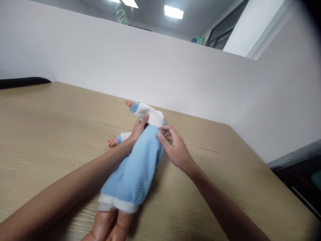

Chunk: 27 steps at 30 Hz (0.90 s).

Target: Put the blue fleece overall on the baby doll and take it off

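A baby doll (114, 225) lies tilted on its side on the table, legs toward me. It wears blue fleece pants (136, 167) with white cuffs and a white fleece top (150, 113) with blue sleeve ends. My left hand (139, 129) grips the doll at its torso, thumb on the white top, the other fingers hidden behind it. At the right side of the waist, my right hand (173, 142) pinches the edge of the blue pants between thumb and fingers. The doll's head is out of sight beyond the top.
The wooden table (213, 187) reaches back to a white partition wall (125, 60). A black curved object (25, 82) sits at the far left edge. Dark items (301, 177) show beyond the table's right edge.
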Available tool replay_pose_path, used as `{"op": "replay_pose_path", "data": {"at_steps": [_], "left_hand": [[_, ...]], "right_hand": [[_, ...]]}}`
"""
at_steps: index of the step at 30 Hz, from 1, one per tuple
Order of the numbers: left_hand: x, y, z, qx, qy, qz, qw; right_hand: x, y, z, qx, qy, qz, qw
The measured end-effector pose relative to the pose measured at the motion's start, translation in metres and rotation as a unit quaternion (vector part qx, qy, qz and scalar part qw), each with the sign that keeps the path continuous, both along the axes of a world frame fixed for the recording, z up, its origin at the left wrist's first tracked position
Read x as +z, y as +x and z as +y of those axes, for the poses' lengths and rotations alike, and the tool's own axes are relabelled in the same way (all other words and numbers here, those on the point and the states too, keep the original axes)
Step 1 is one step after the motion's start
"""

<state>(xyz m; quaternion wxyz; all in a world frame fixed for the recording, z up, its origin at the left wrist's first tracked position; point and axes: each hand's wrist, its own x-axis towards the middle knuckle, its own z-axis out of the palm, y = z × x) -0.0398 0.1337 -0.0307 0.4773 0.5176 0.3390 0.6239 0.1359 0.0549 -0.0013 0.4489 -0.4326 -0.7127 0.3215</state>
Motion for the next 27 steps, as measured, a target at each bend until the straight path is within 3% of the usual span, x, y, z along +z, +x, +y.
{"op": "replay_pose_path", "data": {"at_steps": [3,7,11,14,18,23,25,27], "left_hand": [[0.001,0.014,-0.004,-0.007,-0.040,-0.038,0.998],[0.001,0.029,-0.008,-0.042,-0.015,-0.003,0.999],[0.001,0.037,-0.010,-0.048,0.004,0.038,0.998],[0.001,0.044,-0.011,-0.035,0.019,0.081,0.996],[-0.001,0.056,-0.012,0.007,0.046,0.161,0.986],[-0.002,0.074,-0.013,0.021,0.108,0.234,0.966],[-0.002,0.080,-0.015,0.008,0.133,0.290,0.948],[-0.002,0.083,-0.019,-0.017,0.172,0.358,0.917]], "right_hand": [[-0.003,0.008,0.007,0.004,-0.050,0.025,0.998],[-0.001,0.026,0.014,0.068,-0.095,0.073,0.990],[-0.013,0.043,0.025,0.092,-0.152,0.204,0.963],[-0.030,0.052,0.031,0.063,-0.149,0.210,0.964],[-0.051,0.057,0.035,-0.033,-0.066,0.176,0.982],[-0.061,0.074,0.032,-0.138,-0.039,0.194,0.971],[-0.060,0.083,0.028,-0.135,-0.068,0.211,0.966],[-0.058,0.095,0.022,-0.101,-0.147,0.264,0.948]]}}
